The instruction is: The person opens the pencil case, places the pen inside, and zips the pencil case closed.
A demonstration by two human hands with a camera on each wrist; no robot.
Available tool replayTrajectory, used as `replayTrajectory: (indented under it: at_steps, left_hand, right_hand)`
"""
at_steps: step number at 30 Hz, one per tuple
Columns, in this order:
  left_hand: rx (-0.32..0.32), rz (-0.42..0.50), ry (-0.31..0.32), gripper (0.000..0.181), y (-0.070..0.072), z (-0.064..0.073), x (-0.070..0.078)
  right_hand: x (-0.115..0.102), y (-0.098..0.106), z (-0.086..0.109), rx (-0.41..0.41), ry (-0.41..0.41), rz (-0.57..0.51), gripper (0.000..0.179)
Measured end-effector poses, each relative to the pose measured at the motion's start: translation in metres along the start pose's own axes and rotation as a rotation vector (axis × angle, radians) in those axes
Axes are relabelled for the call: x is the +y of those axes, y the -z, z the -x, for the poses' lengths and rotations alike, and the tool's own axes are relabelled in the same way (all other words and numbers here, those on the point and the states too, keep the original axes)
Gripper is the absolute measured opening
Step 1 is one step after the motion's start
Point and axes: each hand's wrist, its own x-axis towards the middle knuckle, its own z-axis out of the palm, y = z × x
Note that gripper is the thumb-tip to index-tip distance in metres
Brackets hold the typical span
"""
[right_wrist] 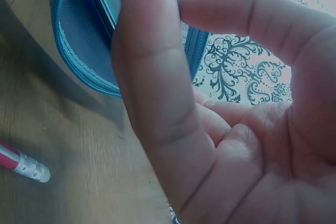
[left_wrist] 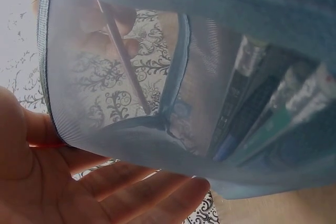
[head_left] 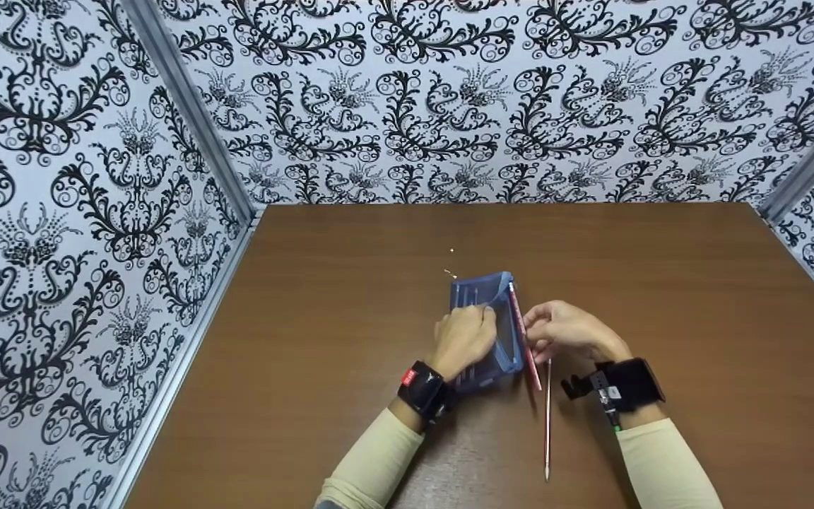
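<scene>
My left hand (head_left: 465,341) grips a blue see-through mesh zip pouch (head_left: 512,367), tilted up over the table. In the left wrist view, several pens or pencils (left_wrist: 233,95) with dark and teal barrels show inside the pouch (left_wrist: 121,148). Beside its open zip edge, my right hand (head_left: 566,331) pinches a red-pink pencil (head_left: 534,369) between thumb and index finger. That pencil (left_wrist: 123,59) appears slanted through the mesh. Another pencil (head_left: 547,424) lies on the table below the right hand; its white eraser end (right_wrist: 39,172) shows in the right wrist view.
The brown wooden table (head_left: 322,297) has patterned black-and-white walls (head_left: 449,106) at the back and sides. Small shiny bits (head_left: 451,273) lie just beyond the pouch. Black camera straps (head_left: 633,385) sit on both wrists.
</scene>
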Motion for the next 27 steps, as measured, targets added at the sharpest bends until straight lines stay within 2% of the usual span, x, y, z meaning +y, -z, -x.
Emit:
replayTrajectory:
  at_steps: [8,20,24,27]
  left_hand:
    - [-0.013,-0.009,0.001,0.042,0.0002,0.0002,0.0013]
    - [-0.041,0.002,0.007,0.042,0.0015,0.0007,0.0032]
    - [-0.041,0.005,0.005,0.042,0.0011,0.0008,0.0034]
    - [-0.039,0.002,0.002,0.042,0.0002,0.0011,0.0036]
  right_hand:
    - [-0.0008,0.0,0.001,0.019,0.008,0.032,0.036]
    - [-0.0017,-0.0036,-0.0026,0.128,0.01,-0.032,0.038]
    - [-0.0015,-0.0058,-0.0052,0.172,0.016,-0.024,0.038]
    - [-0.0019,-0.0063,-0.0065,0.193,0.036,0.022,0.037]
